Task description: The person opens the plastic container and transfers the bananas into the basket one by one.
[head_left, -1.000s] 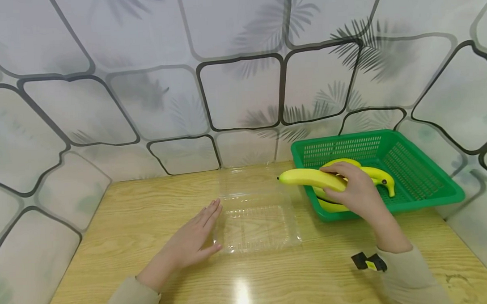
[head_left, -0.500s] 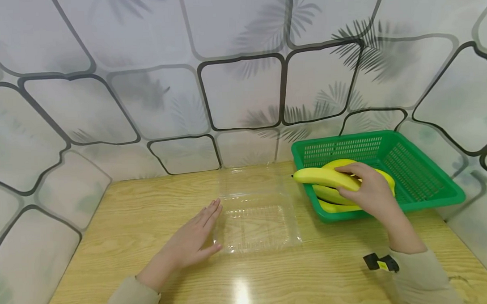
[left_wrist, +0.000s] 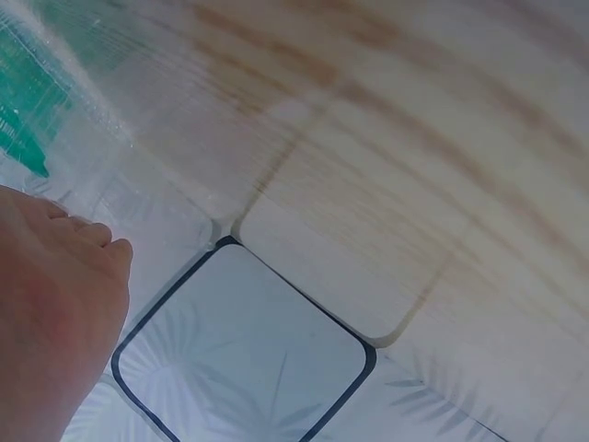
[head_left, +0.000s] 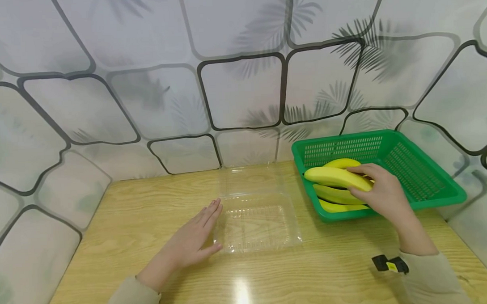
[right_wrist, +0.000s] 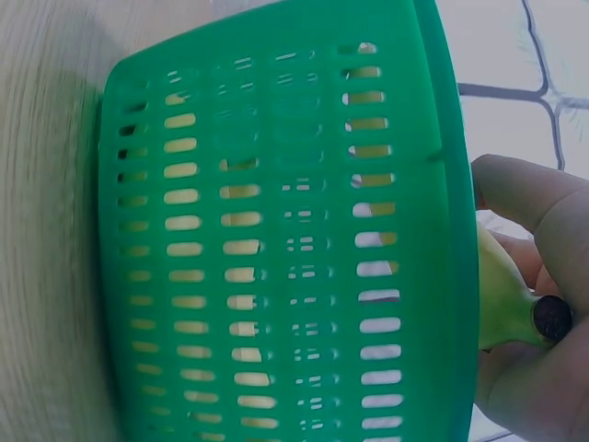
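Note:
My right hand grips a yellow banana near its stem end, over the left part of a green plastic basket. Several other bananas lie in the basket beneath it. In the right wrist view the banana's dark stem end shows between thumb and fingers, beyond the basket's slotted side. A clear plastic clamshell box lies with its lid raised toward the wall. My left hand rests with straight fingers at the box's left side; in the left wrist view the hand is partly cut off.
Everything stands on a wood-grain table. A patterned wall covering bounds the table at the back and both sides. A small black item with a yellow mark sits at the right sleeve.
The right hand has moved right with the banana, which has come from beyond the basket's left rim to over the other bananas. The left hand and the box stay put.

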The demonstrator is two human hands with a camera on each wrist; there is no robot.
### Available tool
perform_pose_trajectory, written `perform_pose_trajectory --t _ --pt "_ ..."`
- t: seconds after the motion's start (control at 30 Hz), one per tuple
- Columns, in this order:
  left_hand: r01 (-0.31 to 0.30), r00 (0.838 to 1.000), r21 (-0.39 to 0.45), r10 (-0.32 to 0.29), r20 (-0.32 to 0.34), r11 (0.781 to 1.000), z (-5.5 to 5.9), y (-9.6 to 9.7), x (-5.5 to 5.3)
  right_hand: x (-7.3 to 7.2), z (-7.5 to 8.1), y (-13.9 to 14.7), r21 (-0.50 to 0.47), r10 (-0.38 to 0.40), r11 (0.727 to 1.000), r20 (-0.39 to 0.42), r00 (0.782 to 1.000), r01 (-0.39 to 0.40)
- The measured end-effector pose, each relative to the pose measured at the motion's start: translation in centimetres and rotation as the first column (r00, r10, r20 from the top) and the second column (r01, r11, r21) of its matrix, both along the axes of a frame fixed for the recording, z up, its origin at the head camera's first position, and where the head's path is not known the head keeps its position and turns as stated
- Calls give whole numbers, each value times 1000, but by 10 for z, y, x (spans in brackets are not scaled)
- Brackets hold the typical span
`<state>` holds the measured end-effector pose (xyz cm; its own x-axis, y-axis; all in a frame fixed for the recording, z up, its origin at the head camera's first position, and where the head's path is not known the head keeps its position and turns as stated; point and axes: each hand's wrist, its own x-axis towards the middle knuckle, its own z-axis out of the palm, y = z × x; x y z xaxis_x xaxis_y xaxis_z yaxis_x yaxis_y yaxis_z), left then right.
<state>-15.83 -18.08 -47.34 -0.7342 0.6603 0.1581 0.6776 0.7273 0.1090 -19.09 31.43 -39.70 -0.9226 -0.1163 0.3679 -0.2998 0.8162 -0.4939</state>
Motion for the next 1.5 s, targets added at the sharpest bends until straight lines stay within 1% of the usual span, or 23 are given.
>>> perform_pose_trajectory --t 0.13,0.37,0.7,1.03,1.33,1.5 --pt "3 1000 3 -3 -3 1000 0 0 0 0 0 4 2 -22 1000 16 1000 22" --pt "-4 1000 1 4 7 1000 0 -1 0 -2 -2 13 -3 -33 999 -3 999 33" --pt "2 1000 2 -2 0 1000 1 0 -1 -4 -7 24 3 -59 998 28 998 59" --pt "0 1000 -6 0 -1 1000 1 -1 0 -6 -14 32 23 -59 998 50 997 58" --pt "0 1000 -1 0 -2 1000 1 0 0 -6 -15 36 31 -55 998 68 996 53" --pt "-2 1000 -6 2 -5 1000 1 0 0 -6 -16 38 13 -57 998 101 993 56"
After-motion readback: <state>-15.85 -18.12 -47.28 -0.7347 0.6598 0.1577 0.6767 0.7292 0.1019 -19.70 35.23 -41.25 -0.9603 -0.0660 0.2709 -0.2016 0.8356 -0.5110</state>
